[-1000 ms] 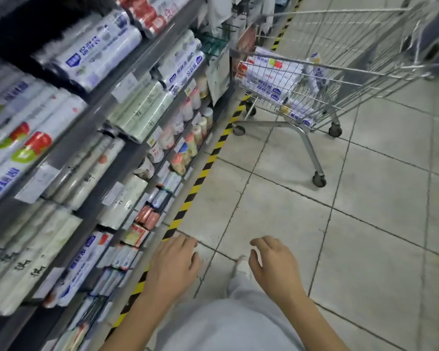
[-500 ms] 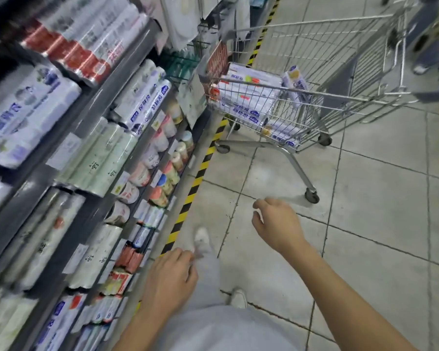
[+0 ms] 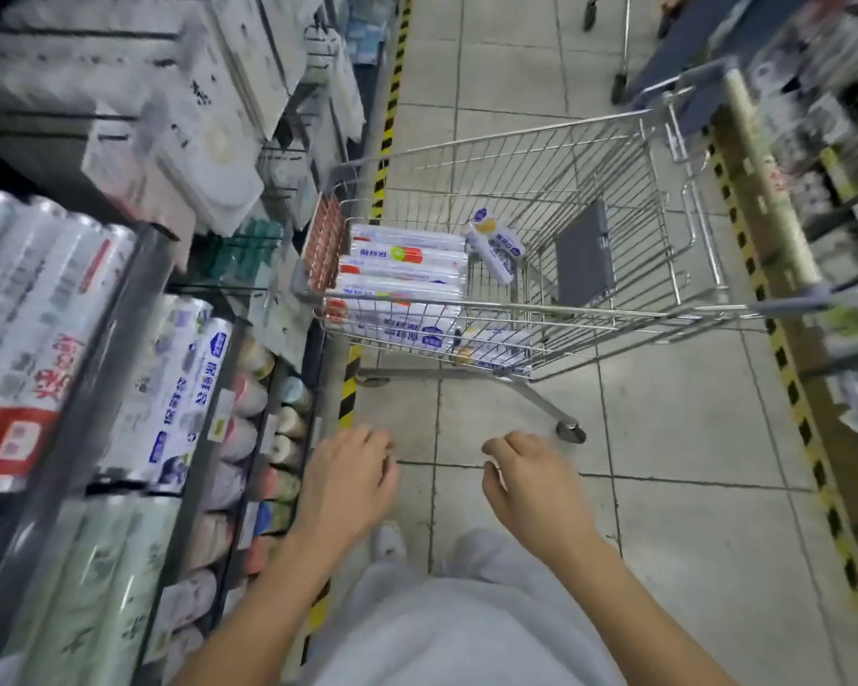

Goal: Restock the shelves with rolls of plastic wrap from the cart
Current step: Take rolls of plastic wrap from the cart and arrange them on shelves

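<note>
A wire shopping cart [image 3: 615, 269] stands ahead on the tiled aisle. Several white rolls of plastic wrap [image 3: 402, 279] lie stacked at its left end, and one shorter roll [image 3: 496, 242] leans beside them. The shelves [image 3: 135, 339] on my left hold more rolls with blue and red labels. My left hand [image 3: 347, 482] hangs near the shelf edge with loosely curled fingers and holds nothing. My right hand [image 3: 530, 482] is also empty, fingers loosely curled, over the floor short of the cart.
A yellow-black striped line [image 3: 350, 388] runs along the shelf base. Small bottles and jars [image 3: 278, 438] fill the lower shelf. Another shelf unit [image 3: 842, 240] lines the right side, and a second cart's wheels [image 3: 615, 86] show farther down the aisle.
My view has risen and turned toward the cart, which now looks closer and more centred. Both hands have lifted in front of me and stayed empty.
</note>
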A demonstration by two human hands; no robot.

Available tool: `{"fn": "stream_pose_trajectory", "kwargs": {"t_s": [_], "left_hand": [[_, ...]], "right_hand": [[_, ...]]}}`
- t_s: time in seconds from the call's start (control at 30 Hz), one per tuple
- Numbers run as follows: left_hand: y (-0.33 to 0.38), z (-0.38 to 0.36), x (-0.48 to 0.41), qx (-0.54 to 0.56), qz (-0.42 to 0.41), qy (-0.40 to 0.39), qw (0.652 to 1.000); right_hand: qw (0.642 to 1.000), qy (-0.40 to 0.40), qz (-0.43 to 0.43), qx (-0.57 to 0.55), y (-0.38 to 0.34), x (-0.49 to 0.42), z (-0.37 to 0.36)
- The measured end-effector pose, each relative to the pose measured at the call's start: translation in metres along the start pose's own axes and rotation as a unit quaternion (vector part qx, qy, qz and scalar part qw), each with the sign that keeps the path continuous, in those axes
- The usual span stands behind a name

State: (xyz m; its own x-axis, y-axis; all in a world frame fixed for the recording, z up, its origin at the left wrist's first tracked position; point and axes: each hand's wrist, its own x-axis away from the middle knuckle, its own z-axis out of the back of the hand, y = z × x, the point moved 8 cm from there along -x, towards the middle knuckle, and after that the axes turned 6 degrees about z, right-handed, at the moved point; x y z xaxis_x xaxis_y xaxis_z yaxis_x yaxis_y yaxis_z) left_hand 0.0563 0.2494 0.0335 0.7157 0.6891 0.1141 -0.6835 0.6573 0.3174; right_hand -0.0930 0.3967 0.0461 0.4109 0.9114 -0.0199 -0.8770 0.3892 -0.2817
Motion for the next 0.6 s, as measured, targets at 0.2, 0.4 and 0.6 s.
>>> {"fn": "stream_pose_trajectory", "kwargs": {"t_s": [0.2,0.4,0.6], "left_hand": [[0.037,0.026,-0.155,-0.011,-0.077,0.015,0.997],[0.067,0.011,-0.276,-0.024,-0.082,0.005,0.996],[0.076,-0.010,-0.325,-0.023,-0.049,-0.040,0.998]], "right_hand": [[0.998,0.020,-0.056,0.004,0.031,-0.047,0.019],[0.997,-0.007,-0.068,-0.024,0.098,-0.141,0.015],[0.998,-0.039,-0.024,-0.030,0.162,-0.261,0.023]]}}
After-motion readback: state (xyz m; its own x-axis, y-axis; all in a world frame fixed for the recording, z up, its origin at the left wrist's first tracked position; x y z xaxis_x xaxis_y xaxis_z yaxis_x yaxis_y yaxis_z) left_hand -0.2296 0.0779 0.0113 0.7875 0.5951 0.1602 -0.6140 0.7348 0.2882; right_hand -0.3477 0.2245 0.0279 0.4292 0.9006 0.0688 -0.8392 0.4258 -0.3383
